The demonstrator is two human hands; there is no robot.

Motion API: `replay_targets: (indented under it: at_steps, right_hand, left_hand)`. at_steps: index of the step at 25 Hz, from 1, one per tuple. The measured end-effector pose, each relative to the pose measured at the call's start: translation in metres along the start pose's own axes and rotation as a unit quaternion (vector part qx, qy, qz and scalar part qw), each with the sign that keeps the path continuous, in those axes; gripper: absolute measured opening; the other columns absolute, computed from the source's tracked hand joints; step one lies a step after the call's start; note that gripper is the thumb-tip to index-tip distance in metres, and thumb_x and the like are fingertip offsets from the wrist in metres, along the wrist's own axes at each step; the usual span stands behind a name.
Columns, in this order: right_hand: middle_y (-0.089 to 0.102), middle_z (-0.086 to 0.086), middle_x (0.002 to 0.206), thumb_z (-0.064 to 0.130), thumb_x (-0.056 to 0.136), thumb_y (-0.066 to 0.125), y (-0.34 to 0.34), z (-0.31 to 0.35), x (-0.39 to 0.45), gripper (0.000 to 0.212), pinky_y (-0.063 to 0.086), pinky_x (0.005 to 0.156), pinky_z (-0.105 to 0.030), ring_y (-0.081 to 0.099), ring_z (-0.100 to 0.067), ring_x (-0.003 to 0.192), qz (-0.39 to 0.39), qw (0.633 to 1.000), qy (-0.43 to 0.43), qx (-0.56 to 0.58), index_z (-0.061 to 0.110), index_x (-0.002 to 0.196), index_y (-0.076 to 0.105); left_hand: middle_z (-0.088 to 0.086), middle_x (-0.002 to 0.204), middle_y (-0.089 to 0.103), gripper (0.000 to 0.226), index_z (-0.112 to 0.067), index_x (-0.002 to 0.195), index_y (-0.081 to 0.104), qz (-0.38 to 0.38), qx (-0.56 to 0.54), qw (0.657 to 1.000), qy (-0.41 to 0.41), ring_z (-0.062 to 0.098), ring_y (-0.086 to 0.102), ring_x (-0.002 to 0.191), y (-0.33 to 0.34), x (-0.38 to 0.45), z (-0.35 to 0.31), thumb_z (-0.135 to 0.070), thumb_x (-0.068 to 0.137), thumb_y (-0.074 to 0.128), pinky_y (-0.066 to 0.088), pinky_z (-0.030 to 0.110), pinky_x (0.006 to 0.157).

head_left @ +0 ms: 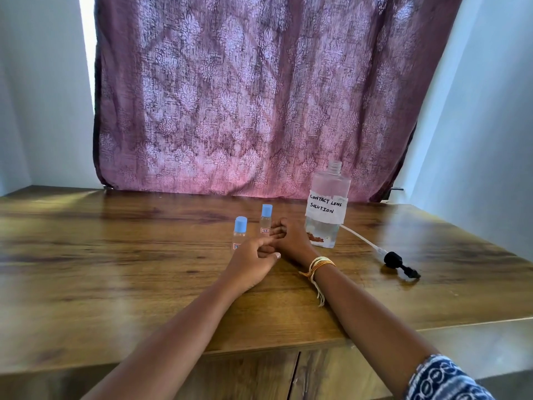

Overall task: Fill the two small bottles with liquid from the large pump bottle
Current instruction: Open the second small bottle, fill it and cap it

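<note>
My left grip [253,255] and right grip [290,238] lie together mid-desk, fingers loosely curled and touching each other, clamped on nothing. Just beyond them both small bottles [240,232] [266,219] stand upright with blue caps on, and the large bottle [327,206] to the right stands open, its pump [399,262] lying further right; whether the small ones are filled I cannot tell, so I judge the task either unstarted or finished. The wooden desk [115,269] backs onto a purple patterned curtain [245,96] between pale walls.

We are seeing a glossy wood-grain table [115,255], clear plastic bottles [327,209], and a patterned cloth curtain [245,96].
</note>
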State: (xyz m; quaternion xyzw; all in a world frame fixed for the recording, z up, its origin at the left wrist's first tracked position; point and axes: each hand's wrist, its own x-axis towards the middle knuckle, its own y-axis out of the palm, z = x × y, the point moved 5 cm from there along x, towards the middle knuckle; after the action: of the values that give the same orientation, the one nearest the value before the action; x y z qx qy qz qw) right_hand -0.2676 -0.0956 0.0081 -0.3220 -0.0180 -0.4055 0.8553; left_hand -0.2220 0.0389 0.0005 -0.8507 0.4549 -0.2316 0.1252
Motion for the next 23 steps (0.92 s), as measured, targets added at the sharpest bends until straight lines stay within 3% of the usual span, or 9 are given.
replay_targets:
  at_steps: [3,5,7,9,11,14,17,19,23]
  right_hand:
    - [0.065,-0.011,0.091,0.004,0.076,0.075,0.000,0.003,-0.009,0.036,0.055,0.077,-0.028,0.061,-0.018,0.085,0.013,1.000,0.000,0.004,0.006,0.106,0.055]
    - [0.065,-0.020,0.096,0.003,0.078,0.073,-0.002,0.005,-0.018,0.036,0.056,0.081,-0.034,0.055,-0.015,0.083,0.004,1.000,0.009,0.003,0.004,0.109,0.055]
    - [0.064,-0.017,0.092,0.001,0.078,0.069,-0.003,0.008,-0.027,0.031,0.054,0.074,-0.024,0.052,-0.013,0.082,-0.008,1.000,0.013,-0.008,0.005,0.106,0.056]
    - [0.058,-0.001,0.081,0.004,0.079,0.068,-0.003,0.011,-0.033,0.025,0.047,0.063,-0.012,0.051,-0.011,0.081,-0.022,0.999,0.010,-0.038,0.009,0.100,0.055]
    - [0.054,0.004,0.076,0.006,0.081,0.065,-0.004,0.014,-0.038,0.017,0.048,0.067,-0.021,0.051,-0.012,0.077,-0.043,0.998,0.010,-0.055,0.004,0.097,0.060]
    - [0.061,0.006,0.081,0.009,0.081,0.066,-0.002,0.022,-0.041,0.017,0.048,0.069,-0.021,0.056,-0.007,0.074,-0.078,0.997,-0.001,-0.016,0.013,0.097,0.062]
    - [0.062,0.004,0.090,0.009,0.083,0.066,0.009,0.036,-0.041,0.022,0.048,0.074,-0.017,0.056,-0.004,0.078,-0.083,0.995,-0.039,0.029,0.013,0.105,0.061]
    - [0.063,0.002,0.091,0.009,0.086,0.063,0.013,0.041,-0.040,0.021,0.047,0.073,-0.016,0.056,-0.004,0.078,-0.086,0.995,-0.052,0.029,0.011,0.107,0.062]
    - [0.064,0.001,0.093,0.015,0.091,0.059,0.016,0.047,-0.037,0.015,0.048,0.073,-0.024,0.058,-0.009,0.082,-0.083,0.989,-0.074,0.100,0.011,0.105,0.064]
  left_hand:
    - [-0.013,0.094,0.068,0.019,-0.018,0.104,0.072,-0.032,0.057,0.997,0.040,-0.007,0.060,0.082,-0.005,-0.006,-0.007,-0.015,0.086,0.065,0.042,-0.001,0.069]
    - [-0.013,0.078,0.069,0.011,-0.018,0.085,0.076,-0.070,0.083,0.993,0.054,-0.009,0.060,0.069,-0.016,-0.010,-0.011,-0.016,0.085,0.065,0.041,0.000,0.064]
    - [-0.004,0.066,0.069,0.017,-0.013,0.071,0.073,-0.086,0.111,0.989,0.041,0.003,0.060,0.059,-0.027,-0.013,-0.007,-0.020,0.084,0.065,0.041,0.009,0.061]
    - [0.005,0.056,0.063,0.031,-0.003,0.061,0.065,-0.102,0.143,0.984,0.031,0.012,0.054,0.052,-0.040,-0.017,0.001,-0.024,0.083,0.066,0.038,0.012,0.056]
    - [0.008,0.051,0.055,0.039,0.002,0.058,0.058,-0.124,0.148,0.981,0.011,0.013,0.045,0.047,-0.054,-0.019,0.010,-0.028,0.080,0.070,0.034,0.017,0.050]
    - [-0.001,0.063,0.058,0.030,-0.010,0.076,0.061,-0.139,0.133,0.980,-0.049,0.012,0.052,0.057,-0.072,-0.020,0.019,-0.033,0.071,0.079,0.037,0.026,0.054]
    - [-0.003,0.079,0.058,0.054,-0.017,0.106,0.050,-0.090,0.145,0.980,-0.104,0.014,0.057,0.065,-0.077,-0.009,0.016,-0.040,0.068,0.082,0.040,0.027,0.056]
    - [-0.002,0.084,0.061,0.062,-0.021,0.115,0.046,-0.045,0.132,0.985,-0.098,0.012,0.061,0.068,-0.073,0.000,0.012,-0.042,0.069,0.081,0.047,0.027,0.058]
    - [0.003,0.098,0.067,0.054,-0.021,0.115,0.056,-0.056,0.059,0.996,-0.041,0.009,0.063,0.082,-0.074,0.005,0.020,-0.036,0.070,0.082,0.050,0.024,0.071]
